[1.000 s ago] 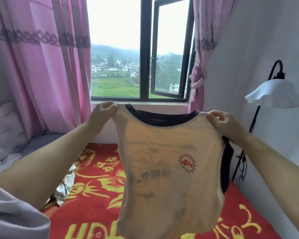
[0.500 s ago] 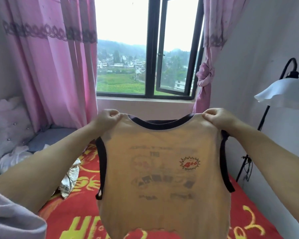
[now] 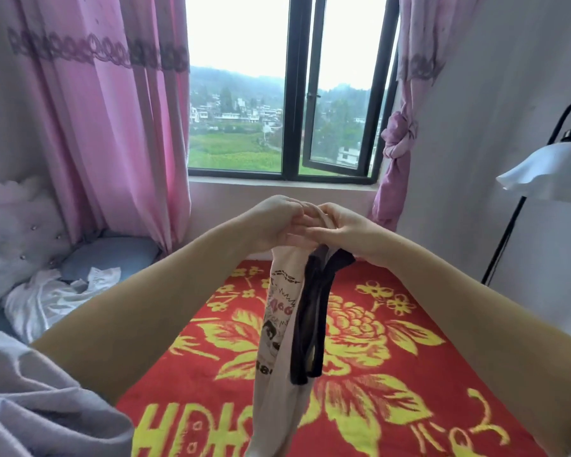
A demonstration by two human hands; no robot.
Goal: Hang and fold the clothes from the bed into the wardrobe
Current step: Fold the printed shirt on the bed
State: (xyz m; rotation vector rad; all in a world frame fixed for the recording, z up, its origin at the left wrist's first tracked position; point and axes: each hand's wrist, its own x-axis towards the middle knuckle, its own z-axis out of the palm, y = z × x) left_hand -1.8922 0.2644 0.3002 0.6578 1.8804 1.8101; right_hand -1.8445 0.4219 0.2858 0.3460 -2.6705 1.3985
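A cream sleeveless top [image 3: 279, 354] with black trim and a printed front hangs folded in half lengthwise above the bed. My left hand [image 3: 274, 222] and my right hand [image 3: 342, 230] meet at its top, both pinching the shoulders together. The black armhole trim [image 3: 310, 331] dangles in loops on the right side of the fold. The lower hem runs out of view at the bottom edge. The wardrobe is not in view.
Below lies the bed's red blanket [image 3: 393, 374] with yellow flowers. White crumpled clothes [image 3: 53, 298] lie at the left by a blue pillow [image 3: 112, 255] and tufted headboard [image 3: 17, 232]. A floor lamp [image 3: 548, 173] stands at the right wall. Pink curtains [image 3: 112, 127] frame the window [image 3: 290, 94].
My hands have come together from spread apart, folding the top in half lengthwise so the printed front now faces outward on the left.
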